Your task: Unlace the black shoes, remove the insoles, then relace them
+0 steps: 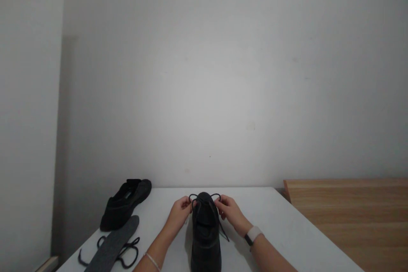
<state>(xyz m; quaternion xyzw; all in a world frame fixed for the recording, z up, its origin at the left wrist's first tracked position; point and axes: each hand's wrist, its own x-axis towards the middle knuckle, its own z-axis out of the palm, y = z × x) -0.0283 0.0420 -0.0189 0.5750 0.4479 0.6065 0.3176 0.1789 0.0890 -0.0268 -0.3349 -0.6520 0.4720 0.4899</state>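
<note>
From my head view, a second black shoe (123, 210) lies along the left edge of the table (261, 208), up by the far left corner. Nearer me along that edge are a grey insole (114, 244) and a loose black lace (132, 245), which the insole partly covers. A wood-grained board (347, 221) stands beyond the right edge, and the pale wall (204, 93) rises behind the far edge. A small light patch shows inside the second shoe, too small to read.

Midway between the left and right edges, the black lace-up shoe (206, 244) sits upright, heel towards me, toe towards the far edge; its raised collar hides part of the lacing. My left hand (179, 213) pinches a loop of its shoelace (225, 233) on one side, fingers nearly together. My right hand (230, 213), likewise narrow, pinches the loop opposite, beside a dangling end.
</note>
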